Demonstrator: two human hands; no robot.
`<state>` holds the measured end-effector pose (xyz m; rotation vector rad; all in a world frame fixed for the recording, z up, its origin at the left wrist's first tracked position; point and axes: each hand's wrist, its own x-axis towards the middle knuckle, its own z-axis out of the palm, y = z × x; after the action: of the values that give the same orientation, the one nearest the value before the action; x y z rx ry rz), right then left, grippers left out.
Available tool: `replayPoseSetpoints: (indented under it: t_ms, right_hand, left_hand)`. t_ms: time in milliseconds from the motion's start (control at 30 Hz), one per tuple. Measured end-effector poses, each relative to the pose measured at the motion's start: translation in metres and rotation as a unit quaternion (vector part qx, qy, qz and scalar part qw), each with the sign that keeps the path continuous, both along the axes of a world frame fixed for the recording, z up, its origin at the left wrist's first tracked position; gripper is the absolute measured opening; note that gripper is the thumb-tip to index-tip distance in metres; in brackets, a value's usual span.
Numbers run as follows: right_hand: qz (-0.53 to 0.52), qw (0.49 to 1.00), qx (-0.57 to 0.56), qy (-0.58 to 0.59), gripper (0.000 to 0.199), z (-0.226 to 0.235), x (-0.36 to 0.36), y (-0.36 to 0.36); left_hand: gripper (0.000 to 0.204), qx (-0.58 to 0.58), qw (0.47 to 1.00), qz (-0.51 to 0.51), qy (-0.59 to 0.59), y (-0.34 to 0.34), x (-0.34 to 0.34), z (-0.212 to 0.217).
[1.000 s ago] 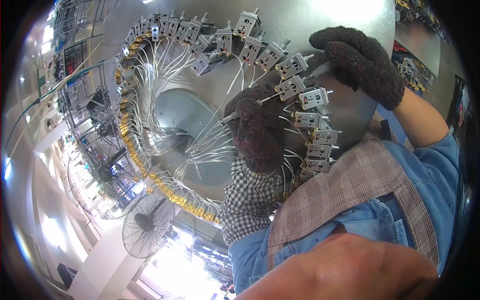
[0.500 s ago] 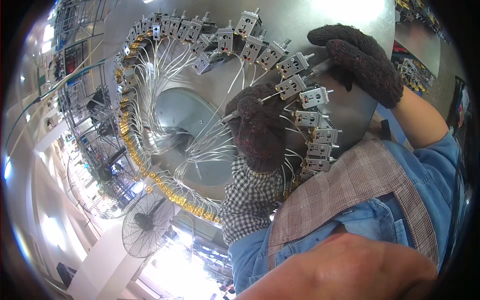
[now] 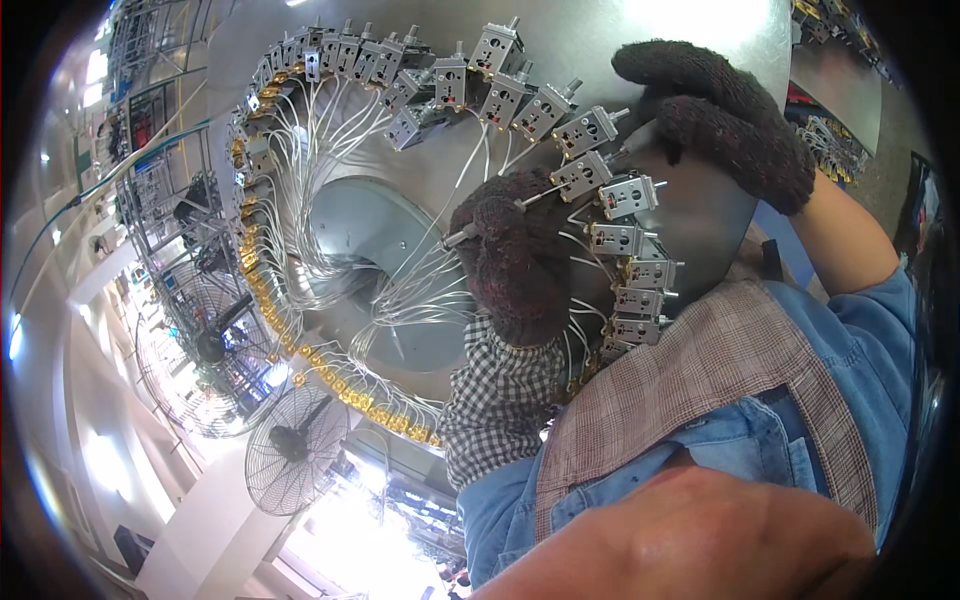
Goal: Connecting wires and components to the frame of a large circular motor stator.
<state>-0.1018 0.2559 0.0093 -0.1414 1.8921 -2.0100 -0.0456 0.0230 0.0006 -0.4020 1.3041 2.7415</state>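
My left hand [image 3: 508,258], in a dark knit glove, is closed around a straight metal rod [image 3: 538,196]. The rod's thicker end shows past the fingers on the left; its thin end reaches a small silver metal box [image 3: 582,176] with round holes. Across that box, my right hand [image 3: 735,125], also gloved, has its thumb and fingers curled about a grey tapered piece [image 3: 636,138] in line with the box. The glove hides most of this piece. Similar boxes [image 3: 497,48] with short shafts stand in a curved row on both sides, trailing thin white leads [image 3: 310,190].
A metal tabletop [image 3: 590,50] carries the ring of boxes and brass-coloured ends [image 3: 345,392]. Inside the ring is a round grey disc [image 3: 365,210], crossed by bundled leads. A caged fan [image 3: 295,450] stands beyond the table, and more boxes with leads [image 3: 830,145] lie at right.
The right hand's thumb and fingers have spread a little wider apart, and the hand has shifted slightly. My left hand and the rod look unmoved.
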Motion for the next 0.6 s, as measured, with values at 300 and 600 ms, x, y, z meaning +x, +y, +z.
replayPoseSetpoints:
  t_ms: [300, 600]
  right_hand:
    - [-0.083, 0.995, -0.051, -0.006, 0.034, -0.003, 0.005, -0.008]
    - [-0.064, 0.995, -0.023, -0.066, 0.034, 0.009, 0.005, -0.006]
  left_hand:
    - [0.028, -0.026, 0.998, 0.003, 0.053, 0.007, -0.003, 0.001]
    - [0.034, -0.02, 0.999, 0.001, 0.029, 0.004, 0.002, -0.003]
